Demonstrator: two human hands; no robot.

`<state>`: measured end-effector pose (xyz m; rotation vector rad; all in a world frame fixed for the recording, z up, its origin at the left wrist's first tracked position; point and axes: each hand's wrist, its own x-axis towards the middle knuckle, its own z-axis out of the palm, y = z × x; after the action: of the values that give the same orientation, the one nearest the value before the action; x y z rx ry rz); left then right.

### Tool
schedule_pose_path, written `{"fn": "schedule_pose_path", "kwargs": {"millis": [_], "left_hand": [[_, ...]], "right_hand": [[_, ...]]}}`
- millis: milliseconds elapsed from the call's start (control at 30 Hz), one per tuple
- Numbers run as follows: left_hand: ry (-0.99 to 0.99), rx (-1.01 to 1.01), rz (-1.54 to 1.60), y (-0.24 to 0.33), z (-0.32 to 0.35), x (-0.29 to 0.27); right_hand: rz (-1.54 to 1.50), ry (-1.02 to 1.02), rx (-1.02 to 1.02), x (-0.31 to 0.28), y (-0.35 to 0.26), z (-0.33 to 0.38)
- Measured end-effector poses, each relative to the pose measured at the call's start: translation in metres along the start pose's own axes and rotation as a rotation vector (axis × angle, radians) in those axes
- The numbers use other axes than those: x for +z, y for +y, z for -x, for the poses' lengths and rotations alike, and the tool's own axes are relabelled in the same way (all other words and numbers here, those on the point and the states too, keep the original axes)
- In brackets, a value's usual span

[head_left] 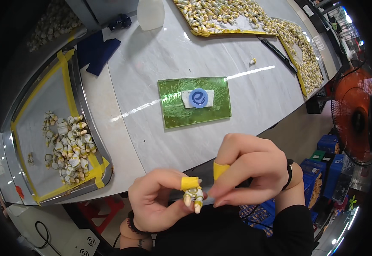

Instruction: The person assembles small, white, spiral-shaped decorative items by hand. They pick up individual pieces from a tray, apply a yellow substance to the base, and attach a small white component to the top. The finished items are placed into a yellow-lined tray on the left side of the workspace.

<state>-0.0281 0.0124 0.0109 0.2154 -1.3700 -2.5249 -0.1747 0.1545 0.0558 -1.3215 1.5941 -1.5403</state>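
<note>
My left hand (156,200) pinches a small white and yellow toy figure (193,198) between thumb and forefinger, low in the picture, in front of my body. The forefinger wears a band of yellow tape. My right hand (248,168) is closed beside it, its fingertips touching the figure's right side, and one finger also carries yellow tape. On the marble table ahead lies a green mat (194,102) with a blue round disc (198,98) on a white patch.
At left is a metal tray (45,106) edged with yellow tape, holding a heap of similar figures (69,145). More trays of figures (224,15) line the far side and right. A white jug (150,13), blue cloth (98,51), an orange fan (356,115) and blue crates (326,162) are around.
</note>
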Motion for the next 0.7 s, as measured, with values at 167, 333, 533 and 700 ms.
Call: {"fn": "schedule_pose_path", "kwargs": {"millis": [167, 333, 533, 700], "left_hand": [[-0.114, -0.108, 0.147, -0.002, -0.001, -0.001], [-0.178, -0.161, 0.221, -0.004, -0.001, -0.002], [-0.187, -0.208, 0.176, 0.000, -0.002, -0.004], [-0.193, -0.253, 0.137, 0.000, -0.002, -0.006]], "right_hand": [[-0.030, -0.096, 0.054, 0.002, 0.001, -0.002], [-0.003, -0.146, 0.084, 0.003, -0.006, -0.005], [0.068, -0.143, 0.059, 0.005, -0.005, -0.004], [0.069, -0.166, 0.046, 0.004, 0.000, -0.002]]}}
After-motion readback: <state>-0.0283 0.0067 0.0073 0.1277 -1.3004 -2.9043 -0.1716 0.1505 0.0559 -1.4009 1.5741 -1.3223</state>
